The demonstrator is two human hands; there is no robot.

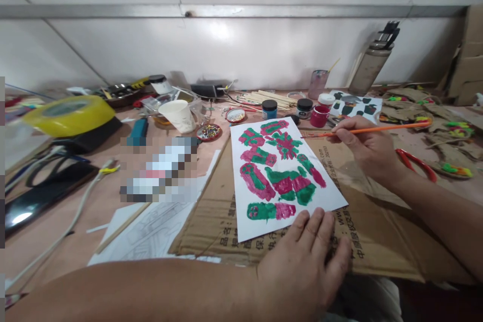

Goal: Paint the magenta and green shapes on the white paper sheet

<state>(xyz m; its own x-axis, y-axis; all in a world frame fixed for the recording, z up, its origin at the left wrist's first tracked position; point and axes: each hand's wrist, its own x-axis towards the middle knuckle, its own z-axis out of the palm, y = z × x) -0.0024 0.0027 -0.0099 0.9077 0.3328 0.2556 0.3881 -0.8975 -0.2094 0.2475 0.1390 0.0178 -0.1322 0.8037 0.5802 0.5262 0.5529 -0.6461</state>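
Observation:
A white sheet of paper (pixel 302 161) lies on a flat piece of brown cardboard (pixel 211 211), painted with several green and magenta shapes. My left hand (pixel 313 256) rests with fingers laid out over the sheet's lower right edge, holding nothing. Pinched in my right hand (pixel 362 148) is an orange paintbrush (pixel 392 128). Its tip points left, close to the upper right edge of the paper; whether it touches is unclear. Just beyond the brush stands an open jar of magenta paint (pixel 320 116), with a dark jar (pixel 304 108) and a blue jar (pixel 269 109) beside it.
Left of the cardboard are a white paper cup (pixel 177 114), yellow tape (pixel 70 113), a blurred-out phone-like object (pixel 160 168) and a drawing sheet (pixel 151 236). Red-handled scissors or pliers (pixel 418 166) lie by my right forearm. A grey bottle (pixel 372 68) stands near the wall.

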